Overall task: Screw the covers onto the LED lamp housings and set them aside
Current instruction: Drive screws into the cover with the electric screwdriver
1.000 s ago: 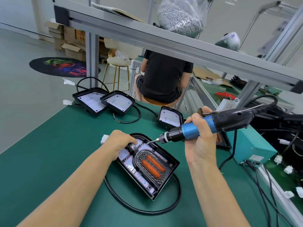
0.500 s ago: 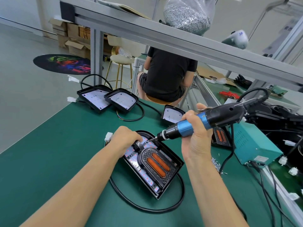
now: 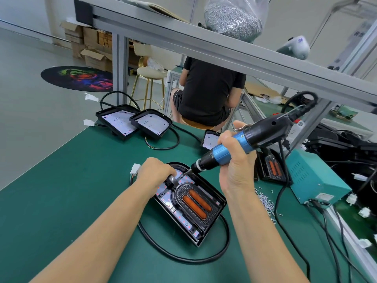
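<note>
Right now my left hand (image 3: 156,172) presses the cover (image 3: 193,203) down inside the lamp housing (image 3: 219,201) at bench centre; right hand (image 3: 234,168) grips the electric screwdriver (image 3: 240,148), tip at a screw. Housing looks rigid, prob. light; LED board seems fragile, so hold by rim.

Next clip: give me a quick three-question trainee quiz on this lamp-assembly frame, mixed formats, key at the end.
1. True or false: the right hand holds the electric screwdriver with its bit at the far end of the near lamp housing.
2. Where does the left hand rest? A) on the teal power supply B) on the near lamp housing's far end C) on the loose screws
3. Fill in: the near housing's cover shows two ____ oblong inserts.

Key: 1 true; 2 B; 3 orange.
</note>
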`<state>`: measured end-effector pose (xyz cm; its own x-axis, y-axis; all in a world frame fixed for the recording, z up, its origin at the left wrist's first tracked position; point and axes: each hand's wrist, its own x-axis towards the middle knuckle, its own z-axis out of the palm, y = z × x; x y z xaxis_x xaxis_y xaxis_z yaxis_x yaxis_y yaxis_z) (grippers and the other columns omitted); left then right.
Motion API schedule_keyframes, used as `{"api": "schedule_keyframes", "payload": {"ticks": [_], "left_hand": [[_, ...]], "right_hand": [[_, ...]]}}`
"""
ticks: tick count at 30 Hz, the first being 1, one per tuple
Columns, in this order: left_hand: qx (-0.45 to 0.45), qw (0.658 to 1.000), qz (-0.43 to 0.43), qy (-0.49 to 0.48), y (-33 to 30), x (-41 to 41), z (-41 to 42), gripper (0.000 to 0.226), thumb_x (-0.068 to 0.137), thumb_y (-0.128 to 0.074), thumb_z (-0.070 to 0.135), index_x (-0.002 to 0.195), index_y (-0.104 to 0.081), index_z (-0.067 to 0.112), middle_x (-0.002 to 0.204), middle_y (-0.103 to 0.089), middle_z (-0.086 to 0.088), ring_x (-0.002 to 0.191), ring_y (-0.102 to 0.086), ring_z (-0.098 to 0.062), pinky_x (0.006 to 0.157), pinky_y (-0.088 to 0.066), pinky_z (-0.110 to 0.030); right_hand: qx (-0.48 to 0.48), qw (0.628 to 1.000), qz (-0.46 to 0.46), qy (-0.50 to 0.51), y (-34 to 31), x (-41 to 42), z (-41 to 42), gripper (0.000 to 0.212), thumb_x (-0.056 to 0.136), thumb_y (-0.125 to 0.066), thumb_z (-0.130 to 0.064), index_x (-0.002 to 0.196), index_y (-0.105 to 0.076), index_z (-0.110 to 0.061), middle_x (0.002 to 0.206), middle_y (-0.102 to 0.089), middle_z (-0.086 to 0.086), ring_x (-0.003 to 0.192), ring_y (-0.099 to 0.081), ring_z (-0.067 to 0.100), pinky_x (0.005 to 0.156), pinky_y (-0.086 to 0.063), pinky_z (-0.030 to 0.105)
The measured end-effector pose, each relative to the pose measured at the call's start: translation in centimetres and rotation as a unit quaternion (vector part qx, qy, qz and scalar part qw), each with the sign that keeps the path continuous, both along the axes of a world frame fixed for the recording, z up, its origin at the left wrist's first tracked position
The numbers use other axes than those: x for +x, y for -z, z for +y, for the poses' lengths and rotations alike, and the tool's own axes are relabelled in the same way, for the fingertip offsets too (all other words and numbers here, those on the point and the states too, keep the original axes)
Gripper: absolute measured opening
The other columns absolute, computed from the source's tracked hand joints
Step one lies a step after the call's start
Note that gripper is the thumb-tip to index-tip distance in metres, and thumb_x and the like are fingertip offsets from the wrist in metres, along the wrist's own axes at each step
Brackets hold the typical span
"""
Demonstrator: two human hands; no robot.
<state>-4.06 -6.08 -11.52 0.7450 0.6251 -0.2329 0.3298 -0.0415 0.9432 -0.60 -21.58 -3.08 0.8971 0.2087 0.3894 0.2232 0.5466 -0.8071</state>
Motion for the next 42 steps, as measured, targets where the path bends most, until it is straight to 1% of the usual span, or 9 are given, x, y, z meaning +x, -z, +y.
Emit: {"api": "schedule_keyframes", "payload": {"ticks": [3, 7, 15, 19, 23, 25, 29, 36, 42], "left_hand": [[-0.007, 1.0, 0.003, -0.007, 0.24, -0.15, 0.05, 0.033, 0.062, -0.074, 0.001, 0.057, -0.042, 0.007, 0.051, -0.027, -0.003, 0.055, -0.022, -0.019, 0.058, -0.02, -0.031], [0.004, 1.0, -0.013, 0.0, -0.06, -0.27, -0.16, 0.051, 0.055, -0.073, 0.004, 0.048, -0.024, 0.016, 0.036, -0.015, 0.006, 0.049, -0.014, -0.018, 0.055, -0.013, -0.03], [-0.01, 1.0, 0.003, -0.018, 0.36, -0.45, -0.05, 0.038, 0.064, -0.073, 0.0, 0.055, -0.037, 0.009, 0.045, -0.021, 0.0, 0.053, -0.018, -0.019, 0.057, -0.017, -0.03], [-0.019, 1.0, -0.001, -0.019, 0.53, -0.64, -0.03, 0.038, 0.064, -0.073, 0.0, 0.054, -0.037, 0.009, 0.046, -0.022, -0.001, 0.053, -0.018, -0.019, 0.058, -0.018, -0.031], [-0.019, 1.0, 0.005, -0.013, 0.46, -0.57, 0.0, 0.045, 0.063, -0.072, -0.001, 0.05, -0.031, 0.012, 0.036, -0.018, 0.005, 0.05, -0.016, -0.018, 0.056, -0.016, -0.03], [-0.02, 1.0, 0.007, -0.012, 0.58, -0.5, 0.07, 0.037, 0.065, -0.072, 0.0, 0.054, -0.038, 0.008, 0.04, -0.021, 0.003, 0.052, -0.018, -0.019, 0.058, -0.018, -0.031], [-0.025, 1.0, 0.006, -0.013, 0.61, -0.42, 0.1, 0.022, 0.066, -0.073, 0.002, 0.066, -0.052, 0.006, 0.06, -0.035, -0.008, 0.063, -0.028, -0.021, 0.063, -0.025, -0.033], [-0.042, 0.999, 0.005, -0.015, 0.65, -0.19, 0.26, 0.016, 0.063, -0.074, 0.003, 0.07, -0.06, 0.004, 0.069, -0.048, -0.014, 0.068, -0.037, -0.022, 0.064, -0.029, -0.033], [-0.051, 0.999, 0.001, -0.013, 0.57, -0.07, 0.05, 0.022, 0.064, -0.074, 0.002, 0.068, -0.053, 0.006, 0.069, -0.042, -0.013, 0.068, -0.032, -0.022, 0.063, -0.026, -0.034]], "right_hand": [[-0.031, 0.999, -0.027, -0.032, 0.31, -0.18, -0.03, 0.032, 0.072, -0.066, -0.003, 0.089, -0.063, -0.03, 0.084, -0.052, 0.005, 0.08, -0.05, 0.018, 0.079, -0.043, 0.033], [-0.035, 0.997, -0.047, -0.044, -0.08, -0.22, 0.13, 0.034, 0.074, -0.063, 0.001, 0.094, -0.061, -0.026, 0.077, -0.053, 0.001, 0.078, -0.048, 0.018, 0.082, -0.04, 0.041], [-0.054, 0.997, -0.044, -0.044, 0.43, -0.73, 0.56, 0.034, 0.073, -0.065, -0.002, 0.103, -0.055, -0.015, 0.074, -0.057, -0.008, 0.081, -0.047, 0.02, 0.081, -0.042, 0.034], [-0.048, 0.997, -0.04, -0.042, 0.51, -0.6, 0.77, 0.033, 0.073, -0.066, -0.002, 0.081, -0.066, -0.034, 0.074, -0.053, -0.002, 0.085, -0.043, 0.026, 0.086, -0.039, 0.038], [-0.061, 0.996, -0.042, -0.039, 0.54, -0.44, 0.81, 0.02, 0.073, -0.067, -0.003, 0.078, -0.059, -0.021, 0.076, -0.053, 0.0, 0.083, -0.045, 0.026, 0.084, -0.041, 0.038], [-0.061, 0.997, -0.042, -0.032, 0.62, -0.41, 0.84, 0.022, 0.073, -0.067, -0.003, 0.074, -0.057, -0.022, 0.077, -0.052, 0.002, 0.082, -0.045, 0.025, 0.083, -0.042, 0.037], [-0.057, 0.996, -0.047, -0.047, 0.65, -0.44, 0.67, 0.031, 0.074, -0.067, -0.003, 0.068, -0.059, -0.033, 0.076, -0.051, -0.001, 0.08, -0.046, 0.021, 0.082, -0.042, 0.033], [-0.064, 0.991, -0.078, -0.087, 0.72, -0.44, 0.46, 0.026, 0.075, -0.065, 0.001, 0.081, -0.048, -0.017, 0.076, -0.051, -0.003, 0.083, -0.046, 0.022, 0.077, -0.048, 0.022], [-0.073, 0.985, -0.103, -0.116, 0.52, -0.62, 0.32, 0.029, 0.075, -0.063, 0.005, 0.095, -0.044, -0.004, 0.075, -0.053, -0.007, 0.073, -0.049, 0.009, 0.072, -0.047, 0.018]]}}
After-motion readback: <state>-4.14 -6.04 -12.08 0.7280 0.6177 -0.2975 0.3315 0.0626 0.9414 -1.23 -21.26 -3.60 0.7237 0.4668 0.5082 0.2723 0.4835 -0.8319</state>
